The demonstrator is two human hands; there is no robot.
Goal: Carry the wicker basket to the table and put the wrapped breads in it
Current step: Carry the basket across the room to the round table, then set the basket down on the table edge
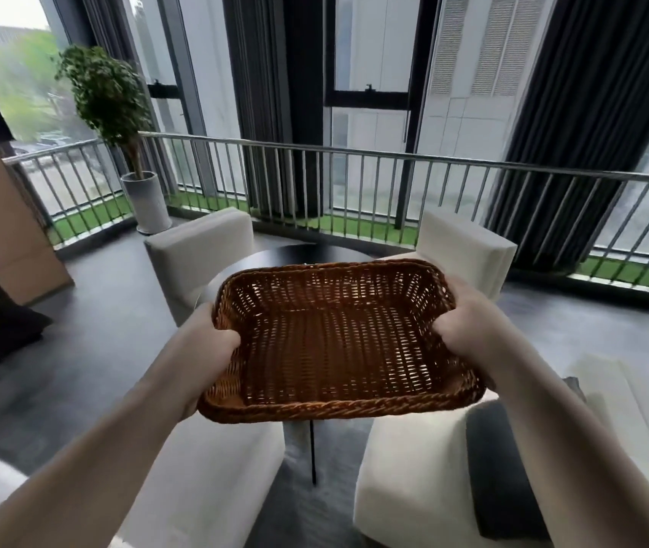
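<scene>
I hold a brown rectangular wicker basket point(334, 342) out in front of me at mid-frame, and it has nothing in it. My left hand point(206, 342) grips its left rim with the thumb inside the wall. My right hand point(469, 330) grips the right rim the same way. Behind and below the basket lies a round black table point(299, 253), mostly hidden by the basket; one thin black leg shows under it. No wrapped breads are in sight.
Four white armchairs ring the table: far left point(200, 247), far right point(469, 247), near left point(212, 468), near right point(414, 480). A metal railing point(354, 160), a potted tree point(141, 191) and dark curtains stand beyond. A brown cabinet point(2, 231) is at the left.
</scene>
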